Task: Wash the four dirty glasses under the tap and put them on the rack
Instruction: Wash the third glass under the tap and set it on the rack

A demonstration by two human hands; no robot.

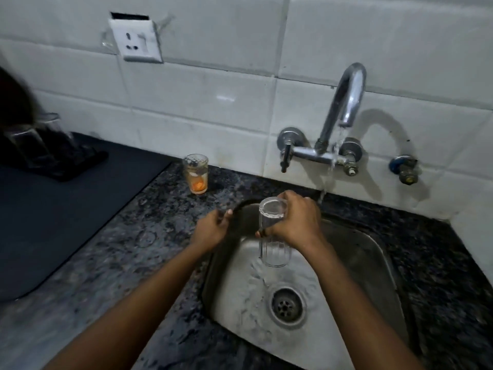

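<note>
At frame centre the right hand (294, 218) grasps a clear ribbed glass (273, 233) upside down over the steel sink (373, 265), nothing inside it, while the tap (344, 102) runs just beside it. The left hand (213, 229) looks loosely curled at the sink's edge; its grip cannot be told. On the counter (128, 252) above stands a glass with orange residue (196, 173); blurred glasses sit on the dark rack (66, 164) at upper left.

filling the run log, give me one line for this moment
right hand: holds glass over sink | left hand: empty | tap: running | dirty glass: on counter
</note>
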